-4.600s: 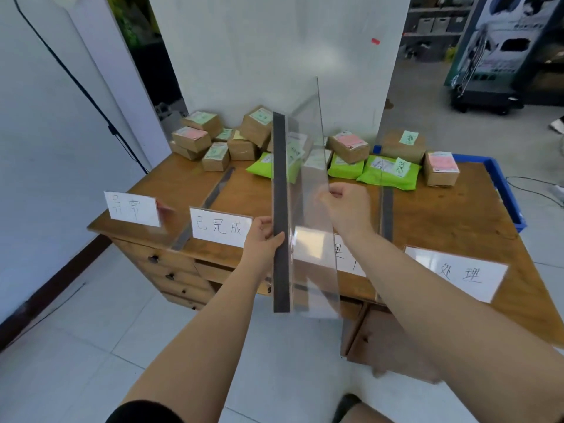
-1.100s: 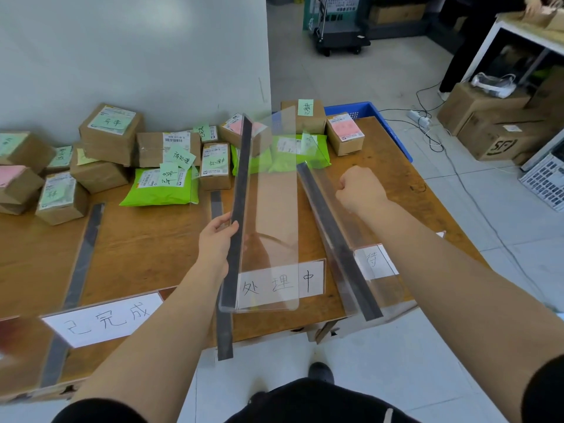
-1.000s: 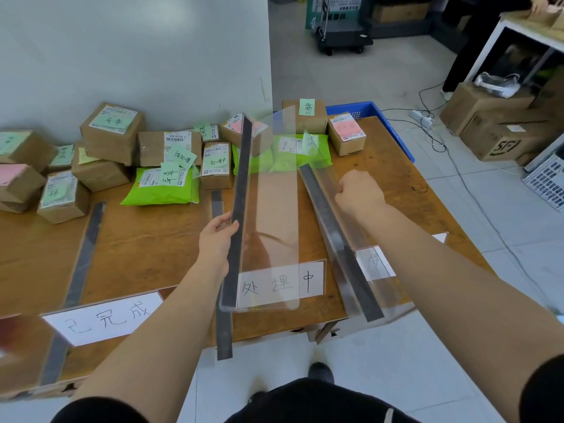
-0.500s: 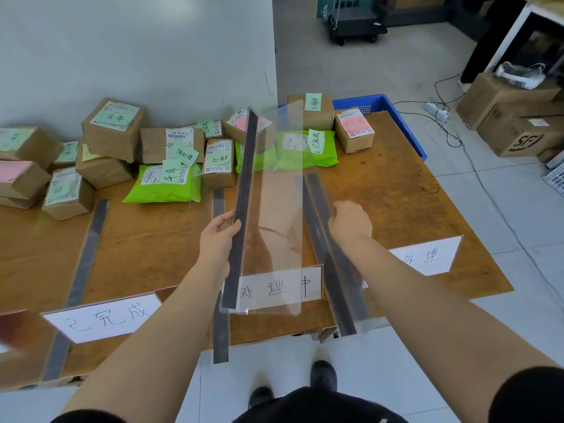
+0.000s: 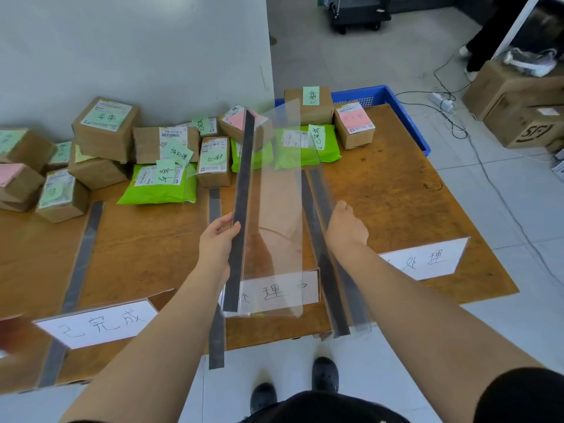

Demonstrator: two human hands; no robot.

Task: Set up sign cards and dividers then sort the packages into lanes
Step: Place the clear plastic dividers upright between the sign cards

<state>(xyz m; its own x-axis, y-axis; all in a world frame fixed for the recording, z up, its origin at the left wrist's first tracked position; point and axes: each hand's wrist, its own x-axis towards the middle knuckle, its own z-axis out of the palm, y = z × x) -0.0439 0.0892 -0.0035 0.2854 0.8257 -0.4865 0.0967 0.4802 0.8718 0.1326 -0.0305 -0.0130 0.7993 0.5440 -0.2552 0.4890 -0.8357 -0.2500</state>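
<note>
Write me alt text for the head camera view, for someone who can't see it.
Seen from above, a person's left hand grips a clear divider by its dark edge strip, raised over a wooden table, while the right hand rests on another divider lying on the table. Handwritten sign cards line the near edge; cardboard boxes and green mailers crowd the far side.

Wooden desk (image 5: pixel 390 190) against grey wall (image 5: pixel 137 47). Blue plastic crate (image 5: pixel 393 102) at far-right corner, partly behind desk. Black wheeled cart (image 5: pixel 357 13) top centre on tiled floor (image 5: pixel 381 53). Cardboard boxes (image 5: pixel 515 108) far right w/ white power strip (image 5: pixel 441 100) & cables nearby. Black shoes (image 5: pixel 325 374) at bottom.
</note>
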